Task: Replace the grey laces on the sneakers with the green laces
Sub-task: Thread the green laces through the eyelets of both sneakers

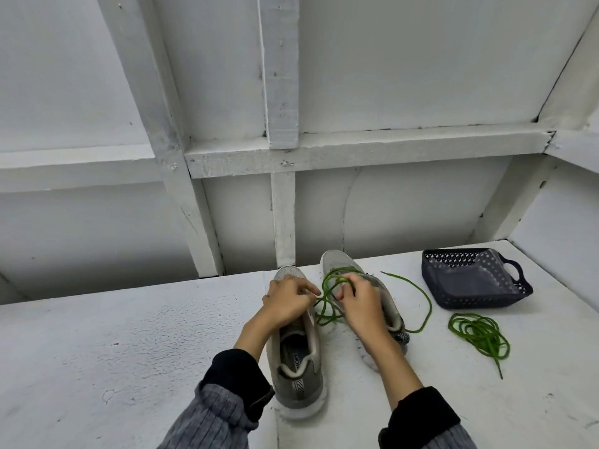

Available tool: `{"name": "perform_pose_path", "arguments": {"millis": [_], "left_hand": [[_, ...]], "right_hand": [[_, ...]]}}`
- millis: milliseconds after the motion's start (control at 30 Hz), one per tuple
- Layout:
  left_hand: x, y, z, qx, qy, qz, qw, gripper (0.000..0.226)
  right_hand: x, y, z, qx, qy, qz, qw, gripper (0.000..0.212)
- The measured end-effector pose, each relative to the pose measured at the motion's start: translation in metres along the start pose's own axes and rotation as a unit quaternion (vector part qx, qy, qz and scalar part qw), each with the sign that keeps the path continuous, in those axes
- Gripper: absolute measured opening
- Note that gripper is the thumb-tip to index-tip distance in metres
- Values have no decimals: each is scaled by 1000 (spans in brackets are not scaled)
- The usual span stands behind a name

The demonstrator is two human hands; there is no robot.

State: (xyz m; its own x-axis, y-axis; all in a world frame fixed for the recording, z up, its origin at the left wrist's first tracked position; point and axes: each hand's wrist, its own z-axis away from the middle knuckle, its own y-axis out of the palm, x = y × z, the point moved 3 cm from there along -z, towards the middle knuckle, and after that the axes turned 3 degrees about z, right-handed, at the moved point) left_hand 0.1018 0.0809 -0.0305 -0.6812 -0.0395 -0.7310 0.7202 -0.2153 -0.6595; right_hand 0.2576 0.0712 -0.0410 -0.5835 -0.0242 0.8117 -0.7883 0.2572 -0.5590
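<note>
Threading green lace (327, 296) between sneakers (298, 361): left hand (288, 301), right hand (358, 303) both pinch it. Advice: keep strands untwisted; spare lace (479, 335) at 3 o'clock.

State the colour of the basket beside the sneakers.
Dark navy blue, with a perforated lattice pattern; basket shows in the head view.

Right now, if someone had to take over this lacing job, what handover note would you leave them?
Left hand: pinches the green lace in work over the left sneaker.
Right hand: grip on the same lace's loops, over the right sneaker.
That lace's free end trails right across the white table.
Spare green lace: coiled on the table, in front of the dark basket.
Done: no grey laces visible on either sneaker.
Left: how far the lace is threaded is hidden by the hands; finish it, then lace the other sneaker with the spare.
</note>
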Motion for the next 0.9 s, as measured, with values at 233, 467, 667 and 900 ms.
{"name": "perform_pose_path", "arguments": {"millis": [233, 467, 667, 900], "left_hand": [[-5, 0, -1, 7, 69, 159, 985, 34], [-29, 8, -3, 88, 136, 256, 953, 45], [-13, 26, -22, 87, 167, 74, 979, 16], [-35, -29, -16, -134, 128, 444, 877, 26]], "right_hand": [[20, -34, -10, -100, 0, -171, 980, 23], [26, -49, -22, -69, 4, -224, 972, 25], [26, -57, -25, -76, 38, -385, 919, 28], [-10, -39, -20, 68, 79, 12, 995, 18]]}}
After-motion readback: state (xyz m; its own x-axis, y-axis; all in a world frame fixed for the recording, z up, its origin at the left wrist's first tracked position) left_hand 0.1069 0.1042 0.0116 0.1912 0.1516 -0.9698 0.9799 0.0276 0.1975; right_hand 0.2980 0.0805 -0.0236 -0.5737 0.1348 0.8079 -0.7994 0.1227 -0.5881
